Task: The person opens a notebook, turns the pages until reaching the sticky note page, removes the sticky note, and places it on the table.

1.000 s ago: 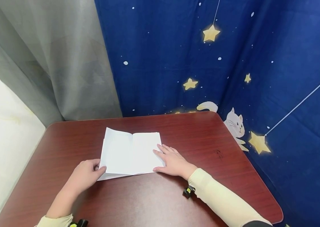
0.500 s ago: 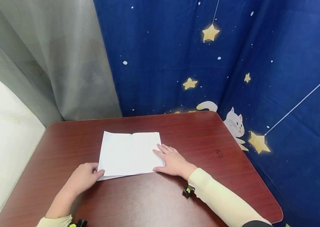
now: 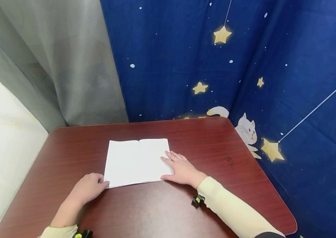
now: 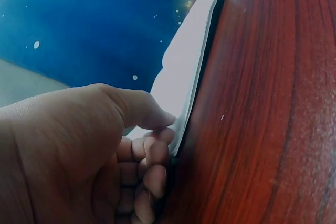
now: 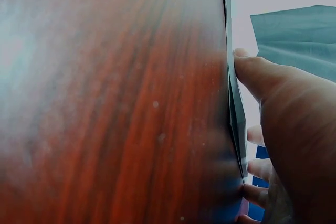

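On the table [image 3: 186, 211], both hands hold folded paper [image 3: 136, 162] flat

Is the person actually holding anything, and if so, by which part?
The left hand pinches the folded white paper at its near left corner. The right hand lies flat on its right edge.

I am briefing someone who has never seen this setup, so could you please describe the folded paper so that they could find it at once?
Start from the dark red wooden table in front of the blue starry curtain. Near its middle lies the folded white paper, a flat rectangle with a crease down its centre. It is the only white thing on the table, with the left hand at its near left corner and the right hand on its right edge.
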Demonstrator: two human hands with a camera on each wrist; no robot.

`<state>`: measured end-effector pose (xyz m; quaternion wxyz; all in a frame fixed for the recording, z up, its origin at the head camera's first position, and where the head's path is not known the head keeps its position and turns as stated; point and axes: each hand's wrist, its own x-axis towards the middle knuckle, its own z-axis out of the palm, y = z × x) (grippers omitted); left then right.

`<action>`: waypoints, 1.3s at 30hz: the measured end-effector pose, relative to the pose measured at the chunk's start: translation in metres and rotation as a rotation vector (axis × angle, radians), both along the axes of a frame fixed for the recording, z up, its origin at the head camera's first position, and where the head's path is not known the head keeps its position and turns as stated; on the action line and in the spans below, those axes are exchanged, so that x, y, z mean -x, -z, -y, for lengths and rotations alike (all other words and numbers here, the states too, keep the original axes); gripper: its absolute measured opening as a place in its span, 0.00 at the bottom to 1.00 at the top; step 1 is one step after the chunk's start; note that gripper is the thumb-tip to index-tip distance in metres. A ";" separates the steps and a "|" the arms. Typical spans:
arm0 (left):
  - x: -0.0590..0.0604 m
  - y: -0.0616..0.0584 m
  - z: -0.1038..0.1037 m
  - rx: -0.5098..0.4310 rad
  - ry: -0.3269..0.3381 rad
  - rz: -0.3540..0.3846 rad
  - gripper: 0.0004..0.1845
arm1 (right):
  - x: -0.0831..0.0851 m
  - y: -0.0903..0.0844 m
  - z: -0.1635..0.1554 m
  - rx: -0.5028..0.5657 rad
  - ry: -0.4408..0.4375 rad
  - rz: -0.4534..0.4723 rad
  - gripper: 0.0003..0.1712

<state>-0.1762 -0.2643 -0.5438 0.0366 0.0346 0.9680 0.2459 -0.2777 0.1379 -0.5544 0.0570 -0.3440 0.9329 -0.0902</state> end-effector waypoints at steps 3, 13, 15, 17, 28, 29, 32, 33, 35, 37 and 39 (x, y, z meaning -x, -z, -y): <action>0.000 0.000 -0.001 0.025 -0.034 0.026 0.23 | 0.000 0.000 0.000 0.004 0.000 0.001 0.52; 0.003 -0.006 -0.001 0.133 -0.072 0.080 0.20 | 0.000 0.000 0.001 0.001 0.001 0.004 0.52; 0.005 -0.008 -0.003 0.128 -0.064 0.046 0.20 | -0.001 0.000 0.001 0.002 0.002 0.005 0.52; 0.007 -0.009 -0.007 0.101 -0.056 -0.016 0.18 | -0.002 0.000 0.001 0.002 0.002 0.005 0.53; 0.042 -0.008 -0.053 0.073 0.203 -0.270 0.18 | 0.000 0.000 0.000 0.001 -0.003 0.002 0.53; 0.045 -0.007 -0.056 0.084 0.227 -0.278 0.23 | 0.000 0.001 0.000 0.001 -0.002 0.002 0.53; 0.050 -0.003 -0.062 0.114 0.270 -0.262 0.37 | 0.000 0.000 0.000 0.004 -0.001 0.006 0.53; 0.051 -0.002 -0.064 0.123 0.277 -0.248 0.41 | 0.000 0.001 0.000 0.004 -0.001 0.006 0.53; 0.053 0.000 -0.065 0.142 0.289 -0.216 0.47 | 0.000 0.000 0.001 0.000 -0.001 0.005 0.53; 0.055 0.000 -0.065 0.151 0.300 -0.182 0.52 | 0.000 0.001 0.001 0.002 -0.001 0.004 0.53; 0.055 0.000 -0.066 0.150 0.308 -0.145 0.56 | 0.001 0.001 0.001 -0.004 0.002 0.008 0.53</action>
